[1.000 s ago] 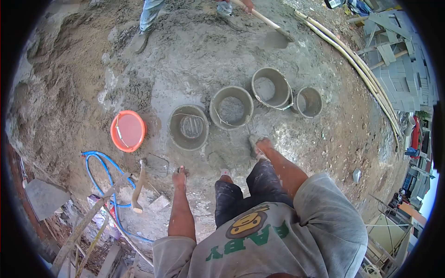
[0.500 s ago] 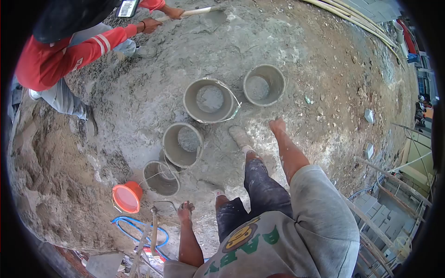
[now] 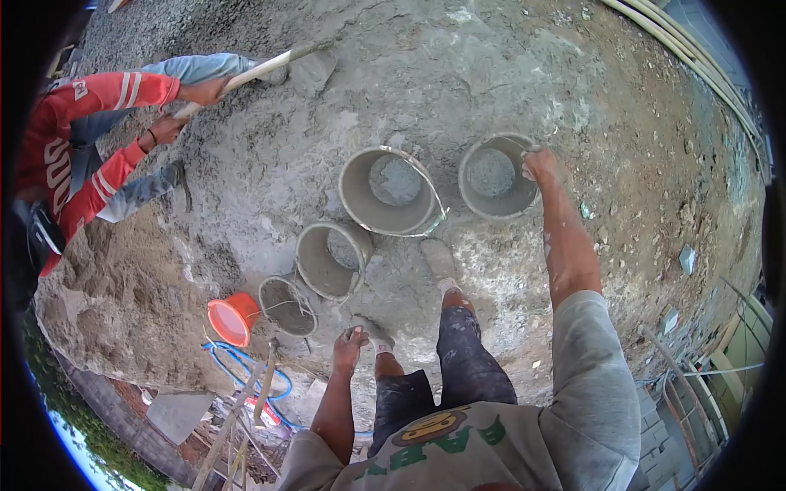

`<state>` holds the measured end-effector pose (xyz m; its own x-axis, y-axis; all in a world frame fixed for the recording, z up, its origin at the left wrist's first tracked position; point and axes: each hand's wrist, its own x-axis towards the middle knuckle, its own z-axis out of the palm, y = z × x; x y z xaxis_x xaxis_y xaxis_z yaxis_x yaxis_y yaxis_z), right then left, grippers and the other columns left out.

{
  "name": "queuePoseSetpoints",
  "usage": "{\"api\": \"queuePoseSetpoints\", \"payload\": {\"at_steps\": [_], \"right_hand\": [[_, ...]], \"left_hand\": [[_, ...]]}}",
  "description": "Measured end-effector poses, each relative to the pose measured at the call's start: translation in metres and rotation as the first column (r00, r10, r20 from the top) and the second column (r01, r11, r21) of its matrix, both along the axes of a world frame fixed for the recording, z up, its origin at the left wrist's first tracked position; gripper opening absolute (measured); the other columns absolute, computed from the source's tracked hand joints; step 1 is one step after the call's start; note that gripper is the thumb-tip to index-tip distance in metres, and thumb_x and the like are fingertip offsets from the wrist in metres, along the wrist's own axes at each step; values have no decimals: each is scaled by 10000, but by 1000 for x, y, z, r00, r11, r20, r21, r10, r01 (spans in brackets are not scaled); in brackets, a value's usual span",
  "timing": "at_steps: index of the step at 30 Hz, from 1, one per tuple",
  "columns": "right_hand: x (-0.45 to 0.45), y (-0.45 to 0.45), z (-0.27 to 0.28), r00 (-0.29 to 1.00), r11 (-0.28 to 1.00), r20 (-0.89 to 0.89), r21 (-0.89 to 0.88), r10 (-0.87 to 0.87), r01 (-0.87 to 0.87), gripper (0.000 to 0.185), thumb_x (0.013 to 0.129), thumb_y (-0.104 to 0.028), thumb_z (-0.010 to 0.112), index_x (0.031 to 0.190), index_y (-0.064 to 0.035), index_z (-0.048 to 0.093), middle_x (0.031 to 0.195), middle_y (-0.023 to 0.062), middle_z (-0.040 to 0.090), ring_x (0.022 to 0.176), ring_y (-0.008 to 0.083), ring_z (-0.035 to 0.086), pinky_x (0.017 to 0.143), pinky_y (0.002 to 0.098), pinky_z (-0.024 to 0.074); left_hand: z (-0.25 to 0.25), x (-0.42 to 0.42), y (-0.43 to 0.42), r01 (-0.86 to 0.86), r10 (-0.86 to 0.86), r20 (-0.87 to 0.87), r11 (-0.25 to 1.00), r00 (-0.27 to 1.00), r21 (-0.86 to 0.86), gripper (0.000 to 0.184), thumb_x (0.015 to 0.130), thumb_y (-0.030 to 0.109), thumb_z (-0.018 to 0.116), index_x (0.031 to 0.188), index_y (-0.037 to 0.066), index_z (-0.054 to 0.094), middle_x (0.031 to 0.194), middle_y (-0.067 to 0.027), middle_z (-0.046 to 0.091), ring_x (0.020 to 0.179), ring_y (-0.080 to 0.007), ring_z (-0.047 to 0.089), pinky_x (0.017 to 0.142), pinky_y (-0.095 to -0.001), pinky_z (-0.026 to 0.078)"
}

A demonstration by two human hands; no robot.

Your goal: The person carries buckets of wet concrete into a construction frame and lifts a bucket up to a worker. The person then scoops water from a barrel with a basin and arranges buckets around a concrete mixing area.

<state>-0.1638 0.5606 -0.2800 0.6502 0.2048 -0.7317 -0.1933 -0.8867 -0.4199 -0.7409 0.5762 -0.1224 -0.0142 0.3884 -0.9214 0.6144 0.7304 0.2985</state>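
Observation:
My right hand (image 3: pixel 539 164) reaches forward, its fingers closed at the rim of the far-right grey bucket (image 3: pixel 530 196). Whether they grip the rim or the wire handle is hard to see. Grey wet mix lies in this bucket's bottom. To its left stands a larger grey bucket (image 3: pixel 354 192) with a pale handle across its rim, also holding some mix. My left hand (image 3: pixel 347 350) hangs low near my knee, fingers loosely bent and a little apart, with nothing visible in it. Nearest to it are another grey bucket (image 3: pixel 309 255) and a smaller dark bucket (image 3: pixel 268 304).
An orange bucket (image 3: pixel 250 308) stands left of the grey ones, beside a blue hose (image 3: pixel 214 347) and wooden poles (image 3: pixel 266 385). At upper left a person in red sleeves (image 3: pixel 121 170) holds a long-handled shovel (image 3: pixel 274 65) over wet mix. Pale poles (image 3: pixel 688 45) lie at upper right.
My right hand has moved forward and closed at the far-right bucket. My left hand has shifted slightly right in view. The co-worker has drawn the shovel back to the left and lower.

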Motion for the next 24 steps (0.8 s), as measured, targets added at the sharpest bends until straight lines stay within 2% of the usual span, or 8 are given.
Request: {"api": "queuePoseSetpoints", "payload": {"at_steps": [4,9,13,15,18,19,22,24], "right_hand": [[-39,51,50,961,936,-57,215,-272,278,157,775,-135,536,893,-32,540,639,33,496,502,127,483,402,256,448],[-59,112,65,902,831,-286,371,-322,414,100,797,-117,498,878,-59,511,615,36,476,499,132,487,402,258,458],[-79,148,55,861,763,-358,418,-361,494,110,798,-122,485,887,-58,488,619,67,497,480,157,507,374,267,448],[-85,162,41,840,739,-394,423,-372,525,87,810,-133,474,858,-61,468,643,86,512,480,184,525,377,284,453],[-90,176,32,810,713,-427,409,-402,570,104,826,-123,453,903,-54,465,651,73,504,524,207,520,471,344,487],[-89,179,29,829,737,-426,413,-363,535,108,830,-126,445,907,-54,463,666,78,510,540,219,530,483,357,488],[-86,194,34,848,780,-423,391,-320,489,138,838,-126,413,941,-49,464,699,91,524,576,237,551,515,371,494],[-85,196,31,818,720,-484,441,-313,536,130,832,-115,417,939,-55,459,668,98,512,520,223,536,471,348,496]], "left_hand": [[16,5,7,-10,12,-35,999,999,44,337,841,263,476,966,-45,526,852,-125,612,730,-180,614,676,-261,454],[1,3,-1,-18,16,29,997,999,70,387,836,307,478,1045,-17,510,873,-127,610,734,-157,601,635,-243,412],[-32,-12,-29,155,-148,-49,967,988,200,344,825,291,486,936,-27,556,837,-119,617,719,-182,615,661,-281,462],[21,33,-5,315,-298,-113,929,948,193,348,825,296,485,928,-30,556,824,-117,621,730,-169,612,652,-272,465],[34,40,-4,74,-65,-61,984,996,162,352,829,302,479,911,-30,558,799,-111,626,739,-147,601,641,-261,464],[34,35,-1,78,-68,-91,990,994,114,346,831,295,480,902,-35,558,799,-105,622,745,-125,593,636,-250,461],[20,11,-3,-110,121,-65,982,991,153,339,822,305,485,914,-12,560,809,-118,610,749,-164,594,654,-269,457],[17,-5,4,36,-8,-189,989,982,143,380,812,331,476,960,-12,551,900,-172,584,862,-275,549,747,-322,419]]}}
